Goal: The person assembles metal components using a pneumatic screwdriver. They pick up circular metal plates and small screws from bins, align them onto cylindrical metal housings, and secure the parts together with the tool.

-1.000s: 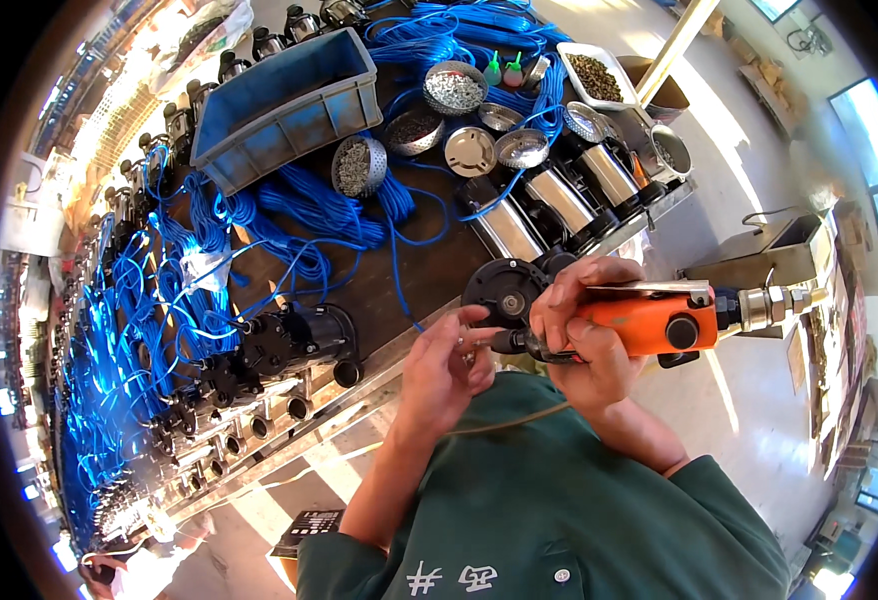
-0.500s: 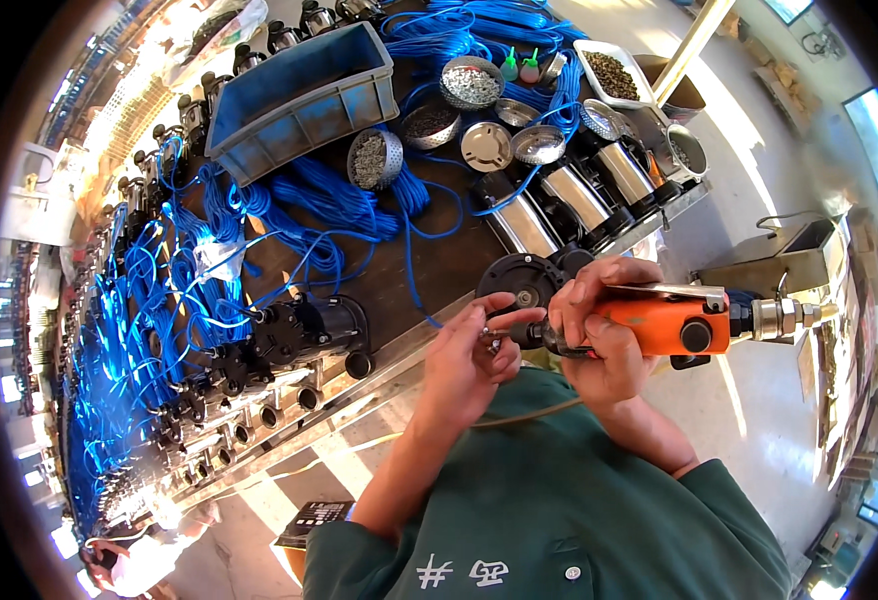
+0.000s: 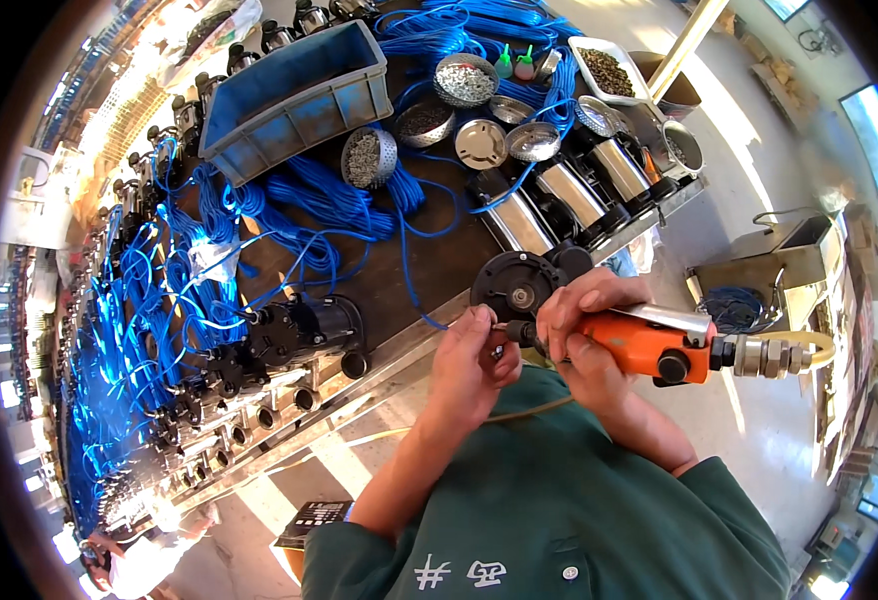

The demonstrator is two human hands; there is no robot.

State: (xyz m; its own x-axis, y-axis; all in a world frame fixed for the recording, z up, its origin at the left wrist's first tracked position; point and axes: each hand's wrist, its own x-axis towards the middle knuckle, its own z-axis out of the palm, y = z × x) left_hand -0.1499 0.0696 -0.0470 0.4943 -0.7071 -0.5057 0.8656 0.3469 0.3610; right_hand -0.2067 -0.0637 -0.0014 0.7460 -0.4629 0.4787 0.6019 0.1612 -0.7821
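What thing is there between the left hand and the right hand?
The head view shows the black nose of the orange tool between left hand and right hand.

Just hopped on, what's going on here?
A person grips an orange tool in the right hand, its nose pointing left. The left hand has its fingertips just off that nose; whatever they pinch is too small to tell. A round black part sits just beyond, at the bench edge. Blue cables and steel cylinders lie farther back.
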